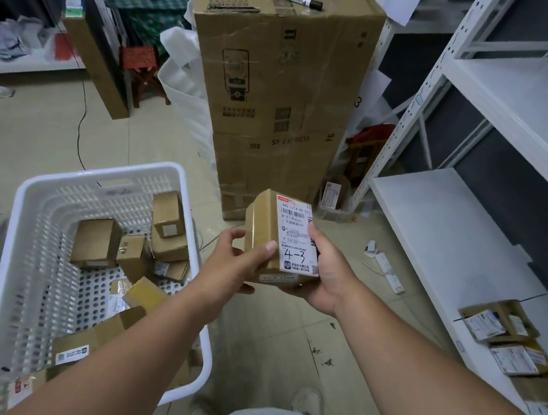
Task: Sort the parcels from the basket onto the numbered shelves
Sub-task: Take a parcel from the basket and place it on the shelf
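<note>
Parcel: small brown cardboard box (277, 238) marked "4-3", held in the air beside the white plastic basket's (104, 172) right rim.
Grip: left hand (223, 270) and right hand (326, 276) both curled round it.
Risk: misreading the label, wrong white metal shelf (438, 206).
Risk: loosened fingers could drop it to the floor.

Your left forearm (132, 338) hides part of the basket (15, 279) and its parcels (95, 244), the small print on the held parcel's label (296, 241) is unreadable, and the shelves (520, 99) run off the right edge.
</note>
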